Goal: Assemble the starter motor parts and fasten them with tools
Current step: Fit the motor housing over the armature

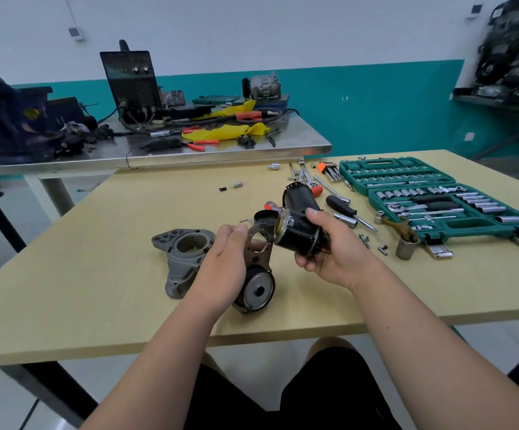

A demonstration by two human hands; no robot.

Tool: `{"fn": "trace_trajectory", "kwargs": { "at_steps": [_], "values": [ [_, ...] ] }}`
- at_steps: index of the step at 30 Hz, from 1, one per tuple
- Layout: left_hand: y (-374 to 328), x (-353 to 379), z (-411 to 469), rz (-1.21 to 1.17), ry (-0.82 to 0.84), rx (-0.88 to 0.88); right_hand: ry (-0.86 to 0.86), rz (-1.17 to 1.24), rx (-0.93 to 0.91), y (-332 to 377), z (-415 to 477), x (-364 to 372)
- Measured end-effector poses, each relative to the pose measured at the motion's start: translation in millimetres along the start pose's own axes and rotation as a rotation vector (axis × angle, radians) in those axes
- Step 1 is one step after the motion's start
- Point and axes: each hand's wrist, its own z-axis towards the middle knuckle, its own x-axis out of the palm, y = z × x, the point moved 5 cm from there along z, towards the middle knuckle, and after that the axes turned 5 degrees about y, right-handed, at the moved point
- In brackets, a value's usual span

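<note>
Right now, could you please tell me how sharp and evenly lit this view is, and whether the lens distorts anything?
Head view: soft, even light, faint shadows; the wooden table looks bowed by the lens; the left hand, right hand and black cylinder are sharp; the steel bench shows sheen.

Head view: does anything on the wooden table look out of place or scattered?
Yes. Loose sockets and small bolts lie scattered on the table outside the open socket case, one small socket far off toward the back edge. Nothing looks spilled or broken.
</note>
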Motion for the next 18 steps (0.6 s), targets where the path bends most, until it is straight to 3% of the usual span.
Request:
{"fn": "trace_trajectory", "kwargs": {
  "at_steps": [4, 10, 14, 18],
  "values": [
    [-5.3, 9.3, -3.6, -0.132, -0.071, 0.011, -0.009, -0.050, 0.061, -3.2, -4.1, 1.7],
    [-5.5, 20.3, -10.6, -0.140, -0.174, 0.098, -0.121, -0.155, 0.120, 0.2, 4.4, 7.0],
    [-3.1, 8.6, -0.6, -0.159, 0.036, 0.108, -0.134, -0.198, 0.141, 6.4, 7.4, 0.0],
    [-1.3, -9.1, 11.5, -0.141, 0.256, 0.146, -0.039, -0.269, 0.128, 11.4, 8.1, 3.2]
  ]
}}
